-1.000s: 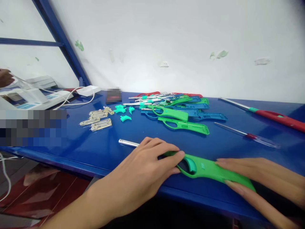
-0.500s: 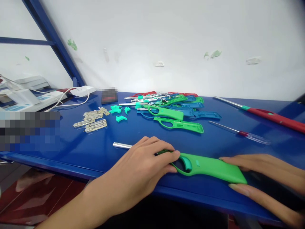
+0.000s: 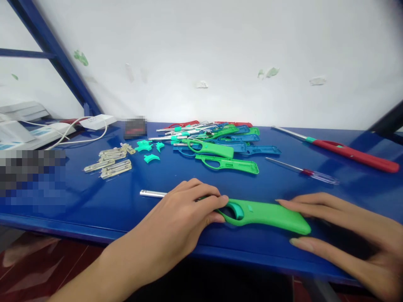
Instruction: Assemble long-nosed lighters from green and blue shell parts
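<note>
Green lighter (image 3: 272, 216): on the table (image 3: 103, 205) at five o'clock, metal tube (image 3: 153, 193) pointing to nine.
Left hand (image 3: 189, 209): gripping the lighter's front end.
Right hand (image 3: 388, 253): open, spread around the other end — thumb contact unclear.
Screwdriver (image 3: 308, 172): three o'clock.

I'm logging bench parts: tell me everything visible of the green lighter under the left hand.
The green long-necked lighter has a plastic-looking handle, a teal trigger inside its loop, a small teal tab on its side and a silvery, metal-looking tube. It lies near the front edge of the blue table, tube toward picture left. The left hand grips its front, hiding part; the right hand spreads around its rear, contact unclear.
</note>
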`<control>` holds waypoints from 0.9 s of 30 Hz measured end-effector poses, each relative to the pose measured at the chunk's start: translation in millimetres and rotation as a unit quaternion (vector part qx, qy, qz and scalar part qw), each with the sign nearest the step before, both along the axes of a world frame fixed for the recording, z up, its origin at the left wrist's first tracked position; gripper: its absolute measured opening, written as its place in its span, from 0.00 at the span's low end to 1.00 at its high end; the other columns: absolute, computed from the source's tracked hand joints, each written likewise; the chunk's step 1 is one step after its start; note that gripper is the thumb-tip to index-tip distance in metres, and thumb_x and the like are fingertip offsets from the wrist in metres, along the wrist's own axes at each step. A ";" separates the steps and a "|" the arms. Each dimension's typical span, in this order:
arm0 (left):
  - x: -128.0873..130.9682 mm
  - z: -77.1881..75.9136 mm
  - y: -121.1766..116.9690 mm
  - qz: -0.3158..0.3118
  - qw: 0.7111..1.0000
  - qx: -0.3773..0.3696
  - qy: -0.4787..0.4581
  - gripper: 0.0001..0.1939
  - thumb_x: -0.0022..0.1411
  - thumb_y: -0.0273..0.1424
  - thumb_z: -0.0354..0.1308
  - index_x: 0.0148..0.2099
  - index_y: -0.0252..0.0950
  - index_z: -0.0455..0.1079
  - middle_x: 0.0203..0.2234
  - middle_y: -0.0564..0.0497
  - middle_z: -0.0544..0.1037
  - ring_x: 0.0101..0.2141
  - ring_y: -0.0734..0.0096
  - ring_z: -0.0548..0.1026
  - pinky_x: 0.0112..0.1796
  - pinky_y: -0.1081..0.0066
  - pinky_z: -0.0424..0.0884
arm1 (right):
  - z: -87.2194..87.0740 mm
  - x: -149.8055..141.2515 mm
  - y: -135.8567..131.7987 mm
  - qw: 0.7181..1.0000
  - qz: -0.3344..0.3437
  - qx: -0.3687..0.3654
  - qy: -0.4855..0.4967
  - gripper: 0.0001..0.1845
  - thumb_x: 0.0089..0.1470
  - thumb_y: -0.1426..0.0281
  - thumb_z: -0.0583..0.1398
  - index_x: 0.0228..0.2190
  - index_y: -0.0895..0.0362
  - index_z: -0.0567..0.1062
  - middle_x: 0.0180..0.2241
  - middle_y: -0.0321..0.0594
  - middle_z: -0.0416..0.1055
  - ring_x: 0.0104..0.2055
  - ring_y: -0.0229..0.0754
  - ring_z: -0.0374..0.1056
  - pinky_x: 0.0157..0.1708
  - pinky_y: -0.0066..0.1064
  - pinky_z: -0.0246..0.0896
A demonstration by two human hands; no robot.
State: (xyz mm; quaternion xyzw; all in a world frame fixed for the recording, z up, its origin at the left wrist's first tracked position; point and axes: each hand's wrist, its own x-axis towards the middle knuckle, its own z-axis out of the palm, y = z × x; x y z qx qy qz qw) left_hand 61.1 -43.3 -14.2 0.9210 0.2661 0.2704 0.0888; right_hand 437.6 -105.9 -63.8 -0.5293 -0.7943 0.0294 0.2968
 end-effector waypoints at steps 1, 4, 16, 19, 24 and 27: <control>0.4 1.7 -0.1 0.001 1.000 0.003 0.006 0.12 0.89 0.30 0.54 0.64 0.42 0.76 0.58 0.51 0.86 0.56 0.61 0.81 0.56 0.61 0.78 | -0.2 -0.2 0.4 1.000 -0.001 -0.002 -0.001 0.22 0.72 0.49 0.66 0.62 0.36 0.84 0.62 0.36 0.84 0.56 0.56 0.86 0.55 0.43 0.87; 2.0 6.7 -0.7 -0.002 1.000 0.010 0.022 0.14 0.88 0.26 0.53 0.66 0.40 0.76 0.58 0.49 0.85 0.56 0.59 0.81 0.55 0.60 0.79 | -1.2 -0.5 2.1 1.000 0.001 -0.003 -0.007 0.20 0.75 0.50 0.64 0.63 0.34 0.83 0.62 0.35 0.83 0.57 0.54 0.86 0.57 0.43 0.86; 7.0 3.9 3.9 0.004 0.999 0.043 0.032 0.12 0.89 0.31 0.52 0.58 0.37 0.78 0.52 0.45 0.87 0.50 0.55 0.83 0.50 0.56 0.81 | 9.0 -17.7 0.9 0.997 -0.010 0.042 -0.056 0.24 0.78 0.56 0.59 0.70 0.30 0.77 0.62 0.30 0.83 0.56 0.49 0.86 0.58 0.40 0.83; 6.3 4.5 5.8 -0.005 0.999 0.041 0.027 0.12 0.88 0.27 0.52 0.55 0.36 0.78 0.51 0.45 0.87 0.48 0.56 0.83 0.49 0.57 0.81 | 12.8 -21.3 3.2 0.997 -0.004 0.056 -0.054 0.23 0.78 0.56 0.60 0.68 0.33 0.79 0.61 0.33 0.84 0.54 0.51 0.86 0.55 0.41 0.84; 6.9 5.9 8.0 -0.011 0.998 0.058 0.024 0.14 0.85 0.20 0.52 0.56 0.33 0.79 0.49 0.44 0.88 0.46 0.56 0.83 0.47 0.58 0.82 | 19.7 -27.8 11.1 0.995 0.020 0.073 -0.064 0.22 0.77 0.55 0.62 0.67 0.35 0.82 0.57 0.35 0.86 0.51 0.52 0.87 0.54 0.41 0.85; 8.7 7.0 7.5 -0.007 0.997 0.068 0.023 0.14 0.82 0.17 0.53 0.55 0.32 0.80 0.48 0.43 0.88 0.45 0.56 0.84 0.47 0.58 0.84 | 22.8 -31.7 13.9 0.994 0.035 0.084 -0.063 0.22 0.78 0.57 0.61 0.67 0.36 0.81 0.56 0.35 0.87 0.50 0.50 0.87 0.53 0.39 0.85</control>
